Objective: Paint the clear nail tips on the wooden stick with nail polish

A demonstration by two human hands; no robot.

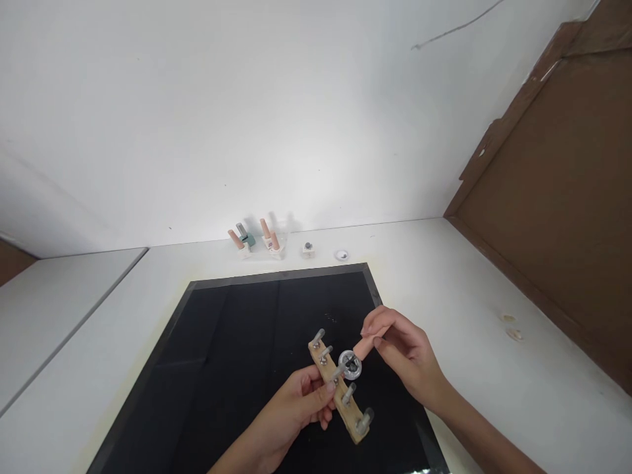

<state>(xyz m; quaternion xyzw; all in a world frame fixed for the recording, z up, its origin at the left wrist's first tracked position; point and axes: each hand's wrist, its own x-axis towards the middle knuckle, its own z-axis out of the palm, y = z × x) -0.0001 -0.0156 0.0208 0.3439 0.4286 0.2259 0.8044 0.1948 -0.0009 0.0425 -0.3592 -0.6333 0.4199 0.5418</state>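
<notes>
My left hand (301, 405) grips a narrow wooden strip (340, 390) that carries several clear nail tips on small pegs, held slanted above a black mat (237, 368). My right hand (399, 352) pinches a pink-capped nail polish brush (364, 347), its lower end at the middle of the strip. A small round clear lid or jar (350, 364) shows right where the brush meets the strip; what supports it I cannot tell.
Several nail polish bottles (257, 240) stand at the back of the white table (469, 289) by the wall, with a small pot (308, 248) and a round lid (341, 254) beside them. A brown board (557, 197) leans at right. Two small pale discs (511, 326) lie at right.
</notes>
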